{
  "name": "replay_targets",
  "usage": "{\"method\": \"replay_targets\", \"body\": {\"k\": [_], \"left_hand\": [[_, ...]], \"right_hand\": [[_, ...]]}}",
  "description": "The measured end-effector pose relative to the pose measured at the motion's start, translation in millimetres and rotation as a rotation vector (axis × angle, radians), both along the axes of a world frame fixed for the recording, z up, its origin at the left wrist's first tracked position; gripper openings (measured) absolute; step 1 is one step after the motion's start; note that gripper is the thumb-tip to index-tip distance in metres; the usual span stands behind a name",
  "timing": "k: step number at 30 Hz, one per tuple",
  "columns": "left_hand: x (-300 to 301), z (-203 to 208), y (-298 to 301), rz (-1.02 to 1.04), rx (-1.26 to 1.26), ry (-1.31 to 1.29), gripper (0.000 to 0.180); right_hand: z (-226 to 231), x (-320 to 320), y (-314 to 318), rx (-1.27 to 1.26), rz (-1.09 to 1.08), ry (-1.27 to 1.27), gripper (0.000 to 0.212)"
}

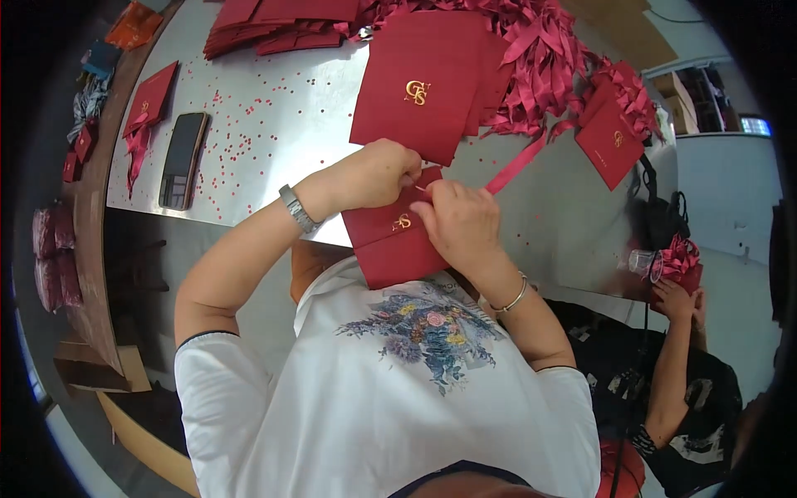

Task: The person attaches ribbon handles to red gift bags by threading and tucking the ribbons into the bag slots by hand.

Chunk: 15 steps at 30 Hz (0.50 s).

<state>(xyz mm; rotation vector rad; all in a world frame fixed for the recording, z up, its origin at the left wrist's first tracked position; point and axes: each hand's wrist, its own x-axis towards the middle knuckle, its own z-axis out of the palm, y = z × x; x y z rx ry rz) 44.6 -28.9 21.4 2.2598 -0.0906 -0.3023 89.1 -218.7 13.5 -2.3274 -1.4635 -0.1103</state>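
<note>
A red paper bag [390,253] with a gold emblem lies flat at the table's near edge, against my shirt. My left hand [378,174], wearing a metal watch, is closed at the bag's upper edge; its fingertips are partly hidden. Beside it, my right hand [465,220] is closed with thumb and fingers pinched at the same edge. A pink-red ribbon [519,166] runs from behind the right hand up to the heap of ribbons. Just beyond both hands lies a stack of larger-looking red bags [415,95] with the same gold emblem.
Ribbons [544,66] heap at the back, beside more stacked red bags [282,21]. Small red paper dots scatter over the metal table [286,124]. A phone [183,162] and a ribboned bag [151,100] lie left. At right, another person's hands [677,299] handle ribboned red items.
</note>
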Motion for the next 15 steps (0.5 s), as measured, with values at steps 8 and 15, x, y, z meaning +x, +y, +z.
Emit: {"method": "replay_targets", "body": {"k": [8, 15], "left_hand": [[-23, -16, 26, 0.455, 0.225, -0.167, 0.01], [-56, -13, 25, 0.703, 0.408, -0.176, 0.013]], "right_hand": [[-15, -5, -5, 0.044, -0.158, -0.024, 0.041], [-15, -1, -8, 0.008, -0.162, 0.026, 0.041]]}}
